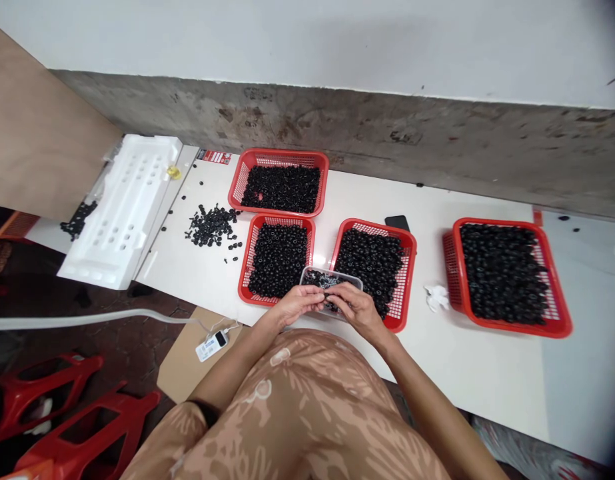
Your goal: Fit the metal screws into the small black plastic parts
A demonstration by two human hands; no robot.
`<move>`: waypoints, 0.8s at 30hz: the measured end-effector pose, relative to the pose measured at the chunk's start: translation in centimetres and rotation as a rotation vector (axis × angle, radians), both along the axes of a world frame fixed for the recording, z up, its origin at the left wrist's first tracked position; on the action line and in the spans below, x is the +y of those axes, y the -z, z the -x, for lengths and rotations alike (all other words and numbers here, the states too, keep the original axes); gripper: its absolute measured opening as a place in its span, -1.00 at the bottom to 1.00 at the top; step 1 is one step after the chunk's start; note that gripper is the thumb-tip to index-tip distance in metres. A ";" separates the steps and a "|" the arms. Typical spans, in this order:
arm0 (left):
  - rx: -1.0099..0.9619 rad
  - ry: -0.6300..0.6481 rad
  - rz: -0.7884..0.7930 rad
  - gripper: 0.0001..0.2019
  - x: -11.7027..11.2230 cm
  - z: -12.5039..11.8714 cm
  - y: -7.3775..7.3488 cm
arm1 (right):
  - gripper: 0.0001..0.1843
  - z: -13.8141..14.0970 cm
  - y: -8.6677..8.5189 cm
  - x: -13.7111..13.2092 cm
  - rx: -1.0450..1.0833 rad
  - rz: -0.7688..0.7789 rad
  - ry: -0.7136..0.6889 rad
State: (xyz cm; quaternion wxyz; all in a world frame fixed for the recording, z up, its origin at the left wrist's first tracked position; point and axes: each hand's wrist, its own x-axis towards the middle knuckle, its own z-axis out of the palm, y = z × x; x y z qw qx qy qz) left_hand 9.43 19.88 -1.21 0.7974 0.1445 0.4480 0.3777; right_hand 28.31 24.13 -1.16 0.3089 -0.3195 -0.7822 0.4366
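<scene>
Both my hands meet above a clear plastic tub (332, 280) holding small black parts. My left hand (297, 305) and my right hand (354, 310) have their fingers close together at the tub's near edge, and the fingers hide whatever lies between them. The tub sits on the rim of a red mesh basket (412, 267) full of black parts. Another full red basket (244, 267) lies just left of my left hand. A loose heap of black parts (212, 225) lies on the white table (197, 280) further left.
Two more full red baskets stand at the back (278, 153) and far right (512, 329). A phone (397, 222), a white tissue (436, 297) and a white moulded tray (122, 213) are on the table. A concrete wall (337, 127) runs behind it.
</scene>
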 end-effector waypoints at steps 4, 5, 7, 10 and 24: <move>-0.033 0.023 -0.016 -0.63 -0.1 0.1 0.1 | -0.73 -0.1 -0.4 0.3 -0.073 -0.056 -0.093; -0.039 0.025 -0.020 -0.63 -0.1 0.1 0.2 | -0.73 -0.1 -0.5 0.4 -0.077 -0.057 -0.115; -0.031 0.017 -0.025 -0.62 -0.2 0.2 0.4 | -0.75 -0.1 -0.6 0.5 -0.062 -0.040 -0.112; 0.032 -0.017 -0.043 -0.60 -0.3 0.1 0.5 | -0.78 0.0 -0.6 0.6 -0.062 0.002 -0.002; 0.259 -0.206 -0.180 -0.51 0.1 -1.5 -0.4 | -0.70 0.9 -0.3 0.3 -0.330 -0.181 0.054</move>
